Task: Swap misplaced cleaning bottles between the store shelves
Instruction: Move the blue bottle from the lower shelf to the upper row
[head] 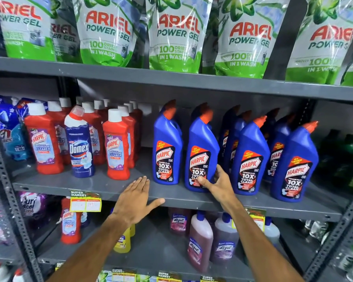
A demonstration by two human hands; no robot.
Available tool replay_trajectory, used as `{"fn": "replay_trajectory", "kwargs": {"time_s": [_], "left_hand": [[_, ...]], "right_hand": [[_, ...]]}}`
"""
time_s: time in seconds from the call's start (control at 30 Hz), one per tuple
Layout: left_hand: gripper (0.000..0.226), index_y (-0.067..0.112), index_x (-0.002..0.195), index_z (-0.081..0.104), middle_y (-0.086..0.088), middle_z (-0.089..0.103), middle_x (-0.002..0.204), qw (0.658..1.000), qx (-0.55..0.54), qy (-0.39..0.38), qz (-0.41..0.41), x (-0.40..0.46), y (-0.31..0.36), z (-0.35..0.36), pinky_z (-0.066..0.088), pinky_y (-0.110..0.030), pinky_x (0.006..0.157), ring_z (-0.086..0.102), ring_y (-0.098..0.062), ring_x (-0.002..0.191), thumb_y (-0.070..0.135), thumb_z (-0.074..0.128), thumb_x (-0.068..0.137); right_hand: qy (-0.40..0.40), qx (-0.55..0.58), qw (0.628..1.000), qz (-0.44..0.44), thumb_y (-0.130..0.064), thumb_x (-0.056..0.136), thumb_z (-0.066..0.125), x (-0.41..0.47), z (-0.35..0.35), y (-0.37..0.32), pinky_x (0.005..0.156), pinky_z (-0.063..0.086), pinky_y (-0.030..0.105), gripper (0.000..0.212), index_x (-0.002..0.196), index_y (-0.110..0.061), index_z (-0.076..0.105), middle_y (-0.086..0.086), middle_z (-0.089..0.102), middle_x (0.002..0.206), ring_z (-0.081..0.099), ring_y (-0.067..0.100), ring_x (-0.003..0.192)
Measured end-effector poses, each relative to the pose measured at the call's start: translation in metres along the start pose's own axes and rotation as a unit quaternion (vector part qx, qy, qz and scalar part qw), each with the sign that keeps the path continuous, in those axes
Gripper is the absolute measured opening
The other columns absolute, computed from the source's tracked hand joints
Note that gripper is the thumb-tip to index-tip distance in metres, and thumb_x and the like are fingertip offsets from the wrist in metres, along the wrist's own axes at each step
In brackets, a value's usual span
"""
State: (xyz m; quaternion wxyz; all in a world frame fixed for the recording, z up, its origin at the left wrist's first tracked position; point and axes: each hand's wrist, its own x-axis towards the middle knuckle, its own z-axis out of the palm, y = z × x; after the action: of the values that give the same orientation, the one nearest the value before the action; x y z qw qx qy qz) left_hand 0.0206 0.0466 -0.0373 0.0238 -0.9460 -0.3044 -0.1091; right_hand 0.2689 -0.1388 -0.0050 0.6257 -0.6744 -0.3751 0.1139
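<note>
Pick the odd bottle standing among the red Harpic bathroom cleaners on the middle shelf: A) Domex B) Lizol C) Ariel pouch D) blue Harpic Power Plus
A: the blue-and-white Domex bottle stands in the front row between two red Harpic Bathroom Cleaner bottles on the middle shelf.

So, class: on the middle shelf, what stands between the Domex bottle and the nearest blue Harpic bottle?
In the head view, one red Harpic Bathroom Cleaner bottle, then bare grey shelf.

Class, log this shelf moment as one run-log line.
left hand: open, flat at shelf edge | right hand: fingers on blue Harpic bottle, grip not closed | Domex bottle: among red Harpic bottles
</note>
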Motion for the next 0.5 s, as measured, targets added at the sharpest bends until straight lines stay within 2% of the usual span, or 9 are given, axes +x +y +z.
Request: {"fn": "replay_trajectory", "kwargs": {"time_s": [0.1,0.33,0.5], "left_hand": [[0.121,0.008,0.164,0.011,-0.01,0.013,0.174,1.0,-0.003,-0.004,0.0,-0.0004,0.0013,-0.0017,0.009,-0.036,0.131,0.011,-0.021,0.16,0.094,0.001,0.079],[0.12,0.008,0.164,0.01,-0.011,0.012,0.174,1.0,-0.001,-0.008,0.0,-0.0012,0.0026,-0.0034,0.007,-0.035,0.13,0.01,-0.021,0.161,0.093,0.002,0.081],[0.12,0.008,0.164,0.011,-0.011,0.013,0.174,1.0,-0.001,-0.013,-0.001,-0.0011,0.0015,-0.0032,0.009,-0.037,0.13,0.012,-0.022,0.16,0.094,0.002,0.081]], "right_hand": [[-0.005,0.008,1.0,0.006,-0.014,0.081,0.092,-0.0005,-0.0009,-0.0006,0.093,0.063,0.027,0.062,0.134,-0.024,0.06,-0.006,0.078,0.121,0.074,0.005,0.11],[-0.006,0.019,1.0,0.006,-0.012,0.082,0.091,-0.0015,-0.0003,-0.0014,0.1,0.061,0.036,0.066,0.139,-0.017,0.057,-0.003,0.076,0.125,0.074,0.009,0.114],[-0.008,0.016,1.0,0.012,-0.018,0.08,0.093,-0.0019,0.0001,-0.0001,0.102,0.061,0.042,0.067,0.138,-0.02,0.058,-0.004,0.076,0.125,0.074,0.01,0.114]]}}
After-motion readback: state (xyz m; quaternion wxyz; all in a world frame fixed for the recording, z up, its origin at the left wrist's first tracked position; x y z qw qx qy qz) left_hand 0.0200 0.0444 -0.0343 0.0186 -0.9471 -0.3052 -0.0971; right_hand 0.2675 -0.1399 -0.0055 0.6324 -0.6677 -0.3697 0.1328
